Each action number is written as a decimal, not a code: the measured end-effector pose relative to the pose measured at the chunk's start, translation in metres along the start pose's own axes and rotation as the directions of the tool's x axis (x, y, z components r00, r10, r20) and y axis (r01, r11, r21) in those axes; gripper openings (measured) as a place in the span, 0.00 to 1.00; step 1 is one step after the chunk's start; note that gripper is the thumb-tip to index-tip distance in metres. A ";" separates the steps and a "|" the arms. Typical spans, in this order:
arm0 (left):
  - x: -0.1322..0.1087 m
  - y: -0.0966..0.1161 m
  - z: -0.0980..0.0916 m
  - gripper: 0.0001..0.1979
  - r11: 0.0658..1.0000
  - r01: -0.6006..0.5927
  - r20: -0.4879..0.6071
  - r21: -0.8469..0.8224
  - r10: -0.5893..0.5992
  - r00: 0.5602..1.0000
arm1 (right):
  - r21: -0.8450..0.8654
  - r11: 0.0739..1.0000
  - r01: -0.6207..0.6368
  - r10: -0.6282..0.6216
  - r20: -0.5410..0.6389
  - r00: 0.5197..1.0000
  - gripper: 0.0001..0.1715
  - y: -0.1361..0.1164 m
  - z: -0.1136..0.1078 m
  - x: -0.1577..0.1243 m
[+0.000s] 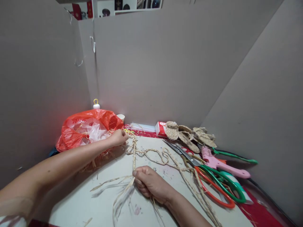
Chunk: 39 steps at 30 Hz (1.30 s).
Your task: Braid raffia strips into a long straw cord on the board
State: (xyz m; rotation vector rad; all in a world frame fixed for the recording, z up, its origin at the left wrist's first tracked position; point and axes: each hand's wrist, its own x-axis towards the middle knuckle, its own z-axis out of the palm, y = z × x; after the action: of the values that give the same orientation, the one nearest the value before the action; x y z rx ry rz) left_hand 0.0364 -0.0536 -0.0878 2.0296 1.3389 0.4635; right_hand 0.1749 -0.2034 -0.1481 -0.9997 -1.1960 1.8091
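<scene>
Running fwd: braid [134,154], tails [130,183] nr end

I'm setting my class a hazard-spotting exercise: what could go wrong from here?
The pale braided straw cord may unravel if the right hand slackens, since loose straw strands splay below it. A long straw length running beside the large, orange, loop-shaped scissor handle might snag there.

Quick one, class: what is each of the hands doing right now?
Left hand: fingers curled near the braided cord; whether it grips anything can't be told.
Right hand: closed, holding the braided cord.
</scene>
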 end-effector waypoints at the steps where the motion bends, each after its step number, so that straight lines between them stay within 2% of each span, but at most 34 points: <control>1: 0.011 0.002 0.008 0.13 1.000 0.019 0.010 -0.008 -0.019 1.000 | -0.020 1.000 0.016 -0.016 0.002 1.000 0.24 0.000 0.000 0.000; 6: 0.044 0.009 0.038 0.09 0.996 0.048 0.040 -0.069 -0.046 0.998 | -0.071 0.996 0.060 -0.059 0.013 0.998 0.22 -0.001 0.002 0.002; 11: 0.061 0.009 0.055 0.06 0.996 -0.025 -0.084 -0.080 0.018 0.996 | -0.020 0.999 0.049 -0.050 -0.089 0.995 0.21 -0.002 -0.001 0.006; 14: 0.074 0.009 0.062 0.04 0.997 -0.061 -0.117 -0.041 0.056 0.992 | 0.020 0.998 0.058 -0.053 -0.172 0.984 0.19 -0.003 -0.003 0.009; 18: 0.086 0.008 0.069 0.08 0.999 -0.035 -0.080 0.038 0.038 0.996 | 0.058 0.997 0.048 -0.034 -0.218 0.975 0.18 -0.006 -0.005 0.011; 24: 0.089 0.008 0.074 0.12 0.994 -0.006 -0.019 0.110 0.008 1.000 | 0.058 0.998 0.036 -0.024 -0.203 0.979 0.16 -0.007 -0.006 0.010; 29: 0.083 0.008 0.071 0.11 0.993 -0.022 0.002 0.112 0.022 1.000 | 0.039 0.999 0.026 -0.019 -0.172 0.985 0.16 -0.005 -0.005 0.008; 33: 0.067 0.010 0.060 0.10 0.996 -0.076 0.018 0.042 0.075 0.997 | 0.051 0.999 0.000 0.007 -0.134 0.991 0.16 -0.004 -0.003 0.006; 36: 0.048 0.016 0.038 0.12 0.990 -0.140 0.024 -0.010 0.140 0.990 | 0.065 0.998 -0.026 0.032 -0.102 0.994 0.17 -0.005 -0.004 0.005; 39: 0.022 0.026 0.001 0.12 0.981 -0.189 0.047 -0.046 0.191 0.980 | 0.074 0.996 -0.057 0.062 -0.074 0.995 0.18 -0.005 -0.005 0.005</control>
State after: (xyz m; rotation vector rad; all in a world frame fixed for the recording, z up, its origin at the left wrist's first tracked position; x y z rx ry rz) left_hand 0.0639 -0.0409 -0.0723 2.1300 1.1013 0.5156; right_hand 0.1784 -0.1957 -0.1455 -1.0632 -1.0575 1.8300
